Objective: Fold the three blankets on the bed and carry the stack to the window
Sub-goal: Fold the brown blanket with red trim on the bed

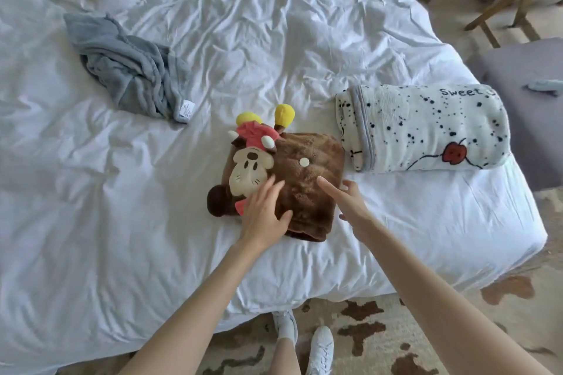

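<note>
White, rumpled bedding covers the bed (pixel 274 39) that fills most of the frame, with a cream rug with brown blotches (pixel 380 329) along the bottom edge. At the centre lies a brown plush blanket (pixel 304 173), folded into a thick square, with a cartoon mouse face and yellow, pink and white plush parts at its left and upper edge. The left hand (pixel 263 213) rests flat on its lower left part, fingers straight and spread, gripping nothing. The right hand (pixel 350 204) is at the square's right edge, fingers extended and relaxed, forefinger reaching over the plush; it holds nothing. A crumpled grey blanket (pixel 134 70) lies unfolded in the upper left. A folded white blanket with black specks and a red apple (pixel 426 128) sits right of centre, just beside the brown one. White sneakers (pixel 320 347) show at the bottom.
</note>
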Action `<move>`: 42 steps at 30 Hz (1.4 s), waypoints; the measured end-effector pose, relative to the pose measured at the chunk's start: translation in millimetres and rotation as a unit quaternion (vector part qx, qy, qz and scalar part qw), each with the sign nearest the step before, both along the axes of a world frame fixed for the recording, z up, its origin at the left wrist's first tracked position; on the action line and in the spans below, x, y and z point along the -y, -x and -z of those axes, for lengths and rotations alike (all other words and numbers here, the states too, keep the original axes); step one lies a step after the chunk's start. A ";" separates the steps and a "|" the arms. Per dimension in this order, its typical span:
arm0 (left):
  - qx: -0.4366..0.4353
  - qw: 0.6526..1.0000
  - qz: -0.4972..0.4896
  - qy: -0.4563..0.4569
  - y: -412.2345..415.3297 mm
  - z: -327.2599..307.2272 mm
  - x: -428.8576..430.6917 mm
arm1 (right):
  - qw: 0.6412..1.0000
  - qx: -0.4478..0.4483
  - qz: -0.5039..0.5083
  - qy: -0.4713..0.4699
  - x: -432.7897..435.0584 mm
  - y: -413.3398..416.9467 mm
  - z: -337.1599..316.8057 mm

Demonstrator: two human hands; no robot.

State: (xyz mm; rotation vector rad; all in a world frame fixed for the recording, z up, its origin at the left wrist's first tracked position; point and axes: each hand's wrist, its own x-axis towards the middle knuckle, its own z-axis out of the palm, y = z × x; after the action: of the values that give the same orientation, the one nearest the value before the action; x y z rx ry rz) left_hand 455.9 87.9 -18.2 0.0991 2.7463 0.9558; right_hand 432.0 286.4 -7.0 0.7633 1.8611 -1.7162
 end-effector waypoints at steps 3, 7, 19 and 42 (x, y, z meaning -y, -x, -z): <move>0.031 0.996 0.088 0.003 0.1 3.3 -15.7 | 0.998 -0.026 0.046 -0.032 1.9 12.8 10.2; 0.026 0.997 0.027 -0.071 18.5 -5.4 -4.9 | 0.990 0.024 0.021 -0.139 -4.5 19.3 26.5; 0.282 0.879 -0.305 -0.235 120.3 41.4 53.1 | 0.978 0.036 0.025 -0.206 -13.8 21.9 62.4; 0.411 0.730 -0.126 -0.531 148.4 -50.3 75.1 | 0.984 0.031 0.082 0.156 -20.3 64.7 -55.9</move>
State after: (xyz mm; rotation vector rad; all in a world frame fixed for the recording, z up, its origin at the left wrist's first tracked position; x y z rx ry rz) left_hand 307.5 12.9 32.1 -0.4183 1.1789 1.9247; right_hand 367.3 306.7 48.9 0.8485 1.4733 -2.0017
